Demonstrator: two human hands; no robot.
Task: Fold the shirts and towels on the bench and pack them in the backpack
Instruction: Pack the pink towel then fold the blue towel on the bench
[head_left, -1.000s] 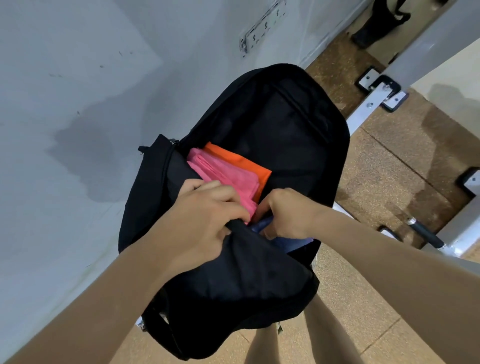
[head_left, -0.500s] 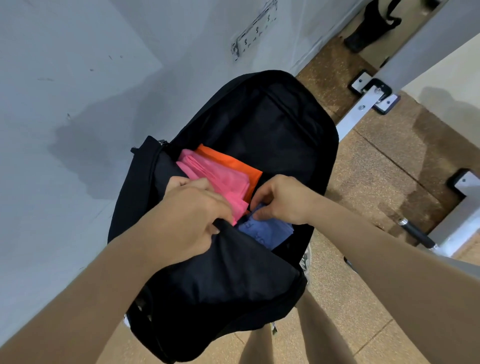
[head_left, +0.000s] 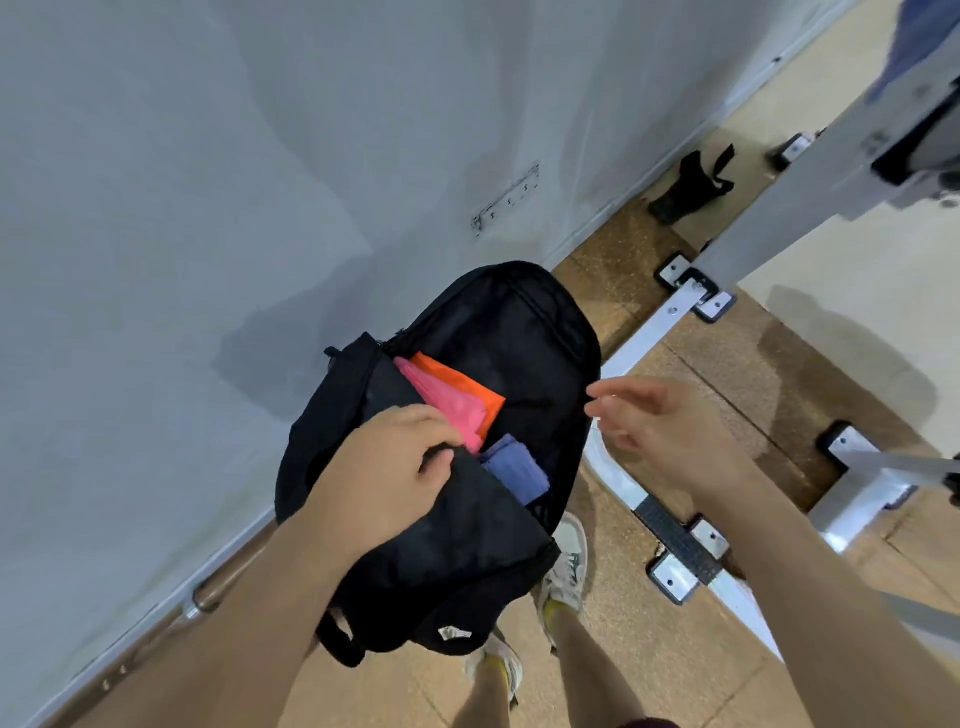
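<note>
A black backpack hangs open in front of me, against a grey wall. Inside it lie a folded orange cloth, a folded pink cloth on top of it, and a folded blue cloth nearer to me. My left hand grips the front flap of the backpack at its opening and holds it up. My right hand is outside the bag, to its right, blurred, with fingers spread and nothing in it.
White metal frame bars with black feet run across the cork-coloured floor at the right. A dark strap-like object lies by the wall farther off. My feet in pale sneakers stand below the bag.
My right hand has let go of the blue cloth and pulled out of the bag to the right. The blue cloth now lies inside. The view has drawn back from the bag.
</note>
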